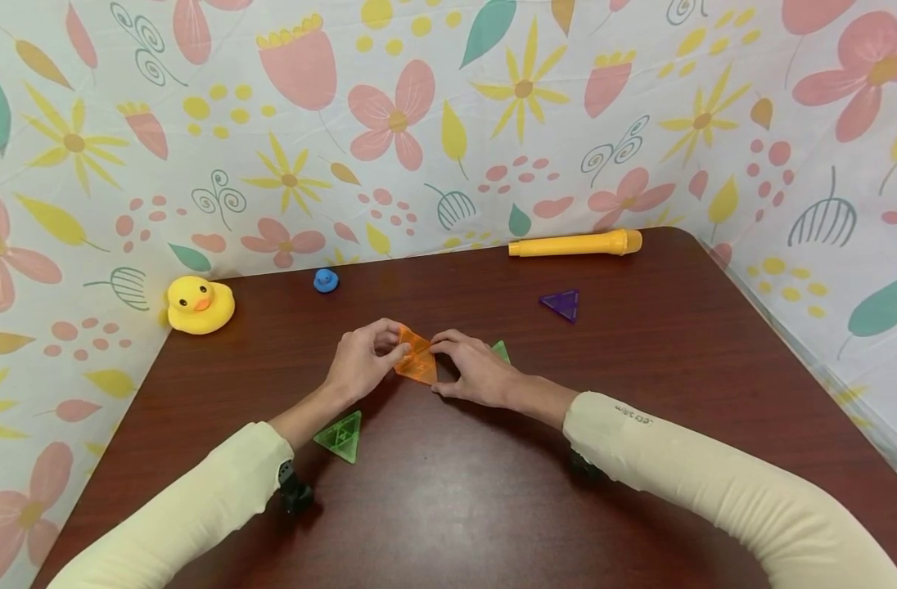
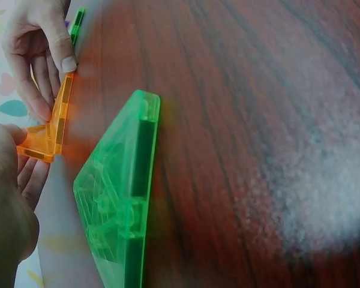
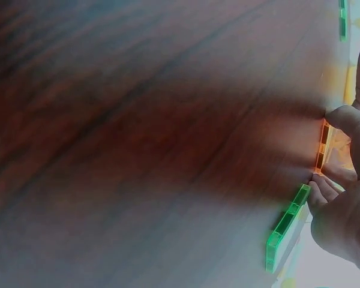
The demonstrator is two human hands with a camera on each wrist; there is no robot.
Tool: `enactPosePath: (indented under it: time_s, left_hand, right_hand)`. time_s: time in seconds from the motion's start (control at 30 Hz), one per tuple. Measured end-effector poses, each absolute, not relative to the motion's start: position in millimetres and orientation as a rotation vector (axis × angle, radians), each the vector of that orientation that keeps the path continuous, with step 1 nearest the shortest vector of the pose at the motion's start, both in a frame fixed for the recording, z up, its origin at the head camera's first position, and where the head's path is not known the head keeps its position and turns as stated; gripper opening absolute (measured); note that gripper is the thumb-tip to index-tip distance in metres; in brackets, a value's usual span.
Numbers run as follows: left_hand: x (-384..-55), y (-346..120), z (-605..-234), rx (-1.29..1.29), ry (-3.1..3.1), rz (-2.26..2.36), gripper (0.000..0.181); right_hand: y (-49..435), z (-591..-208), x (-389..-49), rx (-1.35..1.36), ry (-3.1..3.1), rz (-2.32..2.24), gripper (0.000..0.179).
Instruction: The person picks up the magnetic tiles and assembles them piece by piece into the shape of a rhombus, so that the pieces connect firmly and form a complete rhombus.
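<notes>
Two orange triangular magnetic tiles meet between the hands, one low at the tabletop and the other angled up from it. My left hand (image 1: pixel 363 357) pinches the raised orange tile (image 2: pixel 37 141) between thumb and fingers. With thumb and fingertips, my right hand (image 1: pixel 478 368) holds the edges of the low orange tile (image 1: pixel 419 370). Beside the left wrist lies a green triangular tile (image 1: pixel 343 438), large in the left wrist view. A second green tile (image 3: pixel 286 228) lies close by the right hand, which partly hides it in the head view.
A purple triangular tile (image 1: pixel 562 304) lies at the back right, below a yellow toy microphone (image 1: pixel 574 244). Along the back left stand a yellow rubber duck (image 1: pixel 200 305) and a small blue duck (image 1: pixel 326 281). Floral cloth (image 1: pixel 448 131) hangs behind the brown table (image 1: pixel 448 507).
</notes>
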State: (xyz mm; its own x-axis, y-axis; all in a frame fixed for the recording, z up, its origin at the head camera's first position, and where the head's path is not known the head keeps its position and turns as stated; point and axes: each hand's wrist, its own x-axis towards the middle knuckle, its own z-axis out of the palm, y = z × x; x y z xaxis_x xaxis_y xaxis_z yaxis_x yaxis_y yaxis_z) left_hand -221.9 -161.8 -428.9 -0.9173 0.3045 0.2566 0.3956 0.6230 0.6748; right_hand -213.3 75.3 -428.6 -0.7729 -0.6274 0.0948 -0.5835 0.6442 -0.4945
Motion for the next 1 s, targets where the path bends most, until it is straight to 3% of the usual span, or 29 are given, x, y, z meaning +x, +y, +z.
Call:
enactPosePath:
  time_s: [1.0]
  left_hand:
    - [-222.9,-166.8,-429.9,-0.675,-2.761,-1.185,0.028]
  right_hand:
    - [76.8,-433.6,-214.7,-1.072,2.786,-0.882,0.060]
